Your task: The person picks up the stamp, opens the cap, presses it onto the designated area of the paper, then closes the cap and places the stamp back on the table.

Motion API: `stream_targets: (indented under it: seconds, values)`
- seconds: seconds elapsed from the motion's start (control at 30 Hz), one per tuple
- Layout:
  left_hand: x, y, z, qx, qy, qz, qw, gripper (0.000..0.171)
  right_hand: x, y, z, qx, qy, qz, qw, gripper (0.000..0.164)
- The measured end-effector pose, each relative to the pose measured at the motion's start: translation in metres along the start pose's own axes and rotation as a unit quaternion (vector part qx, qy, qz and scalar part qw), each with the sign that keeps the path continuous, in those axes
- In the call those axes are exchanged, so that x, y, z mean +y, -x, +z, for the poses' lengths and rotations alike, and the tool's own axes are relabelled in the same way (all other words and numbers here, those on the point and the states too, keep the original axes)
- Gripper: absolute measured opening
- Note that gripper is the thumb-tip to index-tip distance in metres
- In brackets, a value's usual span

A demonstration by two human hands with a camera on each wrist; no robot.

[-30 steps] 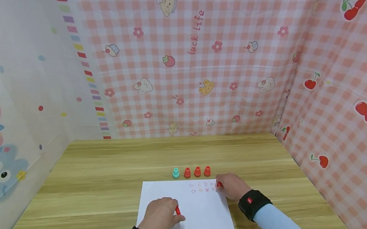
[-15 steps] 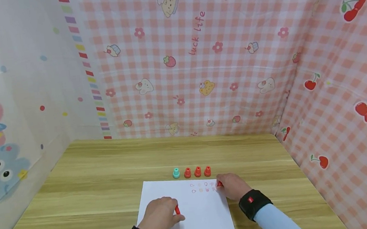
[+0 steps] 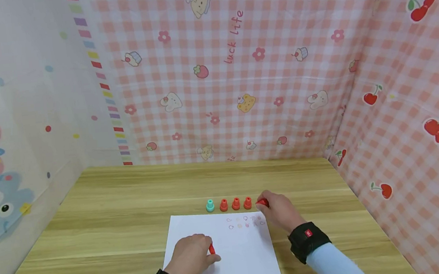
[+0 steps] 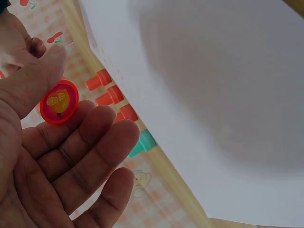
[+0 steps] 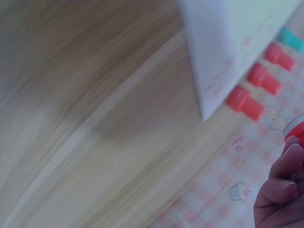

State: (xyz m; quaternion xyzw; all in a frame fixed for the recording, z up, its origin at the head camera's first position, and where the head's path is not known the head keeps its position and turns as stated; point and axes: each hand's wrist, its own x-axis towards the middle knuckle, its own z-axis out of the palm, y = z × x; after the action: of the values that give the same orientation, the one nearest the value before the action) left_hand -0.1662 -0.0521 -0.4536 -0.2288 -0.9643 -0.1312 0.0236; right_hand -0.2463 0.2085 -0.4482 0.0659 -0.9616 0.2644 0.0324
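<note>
My left hand (image 3: 190, 258) hovers over a white sheet of paper (image 3: 248, 262). Between its thumb and fingers it pinches a red round cap (image 4: 59, 101), with an orange fruit picture on its face in the left wrist view. At the sheet's far right corner, my right hand (image 3: 281, 211) grips a small red toy stamp (image 3: 262, 202), partly hidden by the fingers. Two rows of small faint prints (image 3: 247, 225) mark the paper's far right part. Beyond its far edge stands a row of stamps: a teal stamp (image 3: 209, 206) and three red stamps (image 3: 235, 204).
The paper lies on a wood-grain table (image 3: 93, 242). Pink checked cloth (image 3: 213, 83) hangs behind and on the right, and a white printed cloth (image 3: 57, 101) on the left. Black bands circle both wrists.
My right hand has lifted the red stamp off the paper's far right corner and moved away from me, beside the row. A print shows where it was. The left hand keeps its place.
</note>
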Motion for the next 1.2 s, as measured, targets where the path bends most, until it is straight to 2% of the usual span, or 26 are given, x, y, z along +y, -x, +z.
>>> stream_targets:
  seconds: [0.2,0.43,0.77,1.07,1.2]
  values:
    - [0.0,-0.002,0.001,0.007,-0.001,0.001,1.0,0.028,-0.015,0.006,-0.003,0.019,-0.057,0.013,0.998,0.02]
    - [0.0,-0.001,0.002,0.033,-0.005,0.007,0.9994,0.029,-0.028,0.014,-0.001,0.019,-0.116,0.027,0.993,0.015]
    - [0.0,-0.003,0.003,0.051,-0.005,0.003,0.9987,0.029,-0.045,0.03,0.013,0.004,-0.175,-0.013,0.985,0.012]
    - [0.0,-0.005,0.003,0.057,-0.009,0.0,0.9983,0.029,-0.062,0.048,0.033,-0.028,-0.184,-0.069,0.98,0.014]
    - [0.0,-0.007,0.003,0.051,-0.007,-0.005,0.9987,0.031,-0.067,0.054,0.04,-0.043,-0.196,-0.075,0.977,0.013]
